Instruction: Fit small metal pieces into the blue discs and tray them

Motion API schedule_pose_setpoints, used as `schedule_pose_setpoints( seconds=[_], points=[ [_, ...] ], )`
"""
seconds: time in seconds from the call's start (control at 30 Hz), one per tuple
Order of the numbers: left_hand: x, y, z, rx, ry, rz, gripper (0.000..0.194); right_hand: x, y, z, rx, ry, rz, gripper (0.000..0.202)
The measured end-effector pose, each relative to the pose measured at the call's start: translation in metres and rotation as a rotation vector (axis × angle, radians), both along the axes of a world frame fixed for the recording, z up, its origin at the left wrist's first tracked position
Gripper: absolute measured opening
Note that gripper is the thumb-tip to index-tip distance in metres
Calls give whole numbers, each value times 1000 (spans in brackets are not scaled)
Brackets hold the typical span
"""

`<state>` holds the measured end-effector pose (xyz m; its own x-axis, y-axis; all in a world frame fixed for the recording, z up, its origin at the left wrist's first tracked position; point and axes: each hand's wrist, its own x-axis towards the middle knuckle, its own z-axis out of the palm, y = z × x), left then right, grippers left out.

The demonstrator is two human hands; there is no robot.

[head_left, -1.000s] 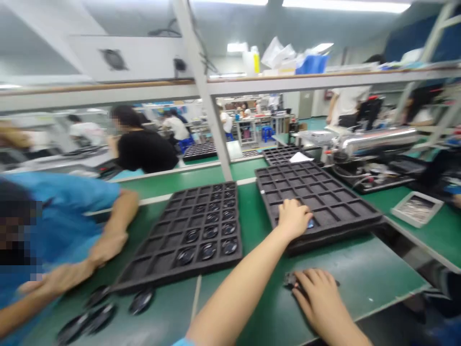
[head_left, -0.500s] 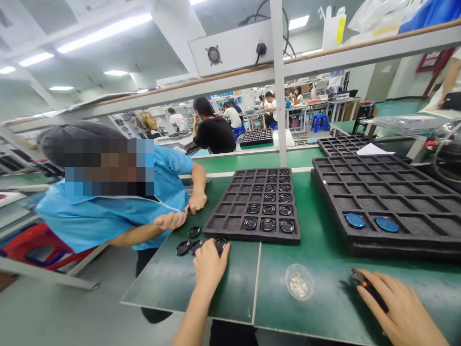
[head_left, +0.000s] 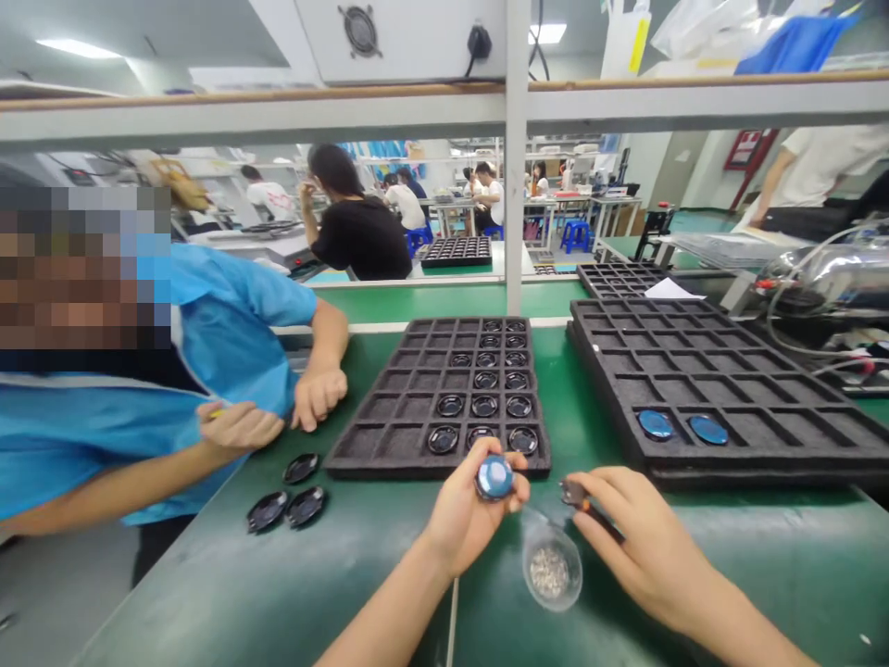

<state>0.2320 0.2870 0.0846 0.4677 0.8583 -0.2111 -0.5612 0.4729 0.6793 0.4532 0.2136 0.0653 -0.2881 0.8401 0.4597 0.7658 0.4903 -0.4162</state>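
Note:
My left hand is closed around a round part with a shiny blue face turned up and a dark rim. It is held above the table, just in front of the left foam tray. Small cutters with black and orange handles sit in my right hand, jaws pointing left toward the round part. Below and between both hands stands a clear plastic cup with tiny silvery pieces in it. Several round black parts lie on the table at the left.
A co-worker in a blue shirt sits at the left, hands near the left tray. That tray holds rows of round black parts. On the right is a stacked foam tray with two blue discs. A white upright post rises behind.
My left hand has lifted a round part from beside the loose black ones and brought it right, blue face showing. My right hand with the cutters has moved left toward it. The view has shifted.

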Motion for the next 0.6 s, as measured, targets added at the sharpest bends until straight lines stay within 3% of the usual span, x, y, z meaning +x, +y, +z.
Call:
schedule_pose_setpoints(
  seconds=[0.13, 0.23, 0.4, 0.6],
  points=[
    [25, 14, -7, 144, 78, -93, 20, -7, 26, 13, 31, -11, 12, 25],
    [32, 17, -15, 180, 81, -27, 21, -7, 34, 11, 69, -18, -26, 26],
    [33, 10, -29, 134, 100, 10, 37, -12, 32, -2, 173, -134, -83, 29],
    [32, -2, -36, 288, 281, 34, 43, -20, 27, -5, 227, -226, -90, 31]
  ],
)
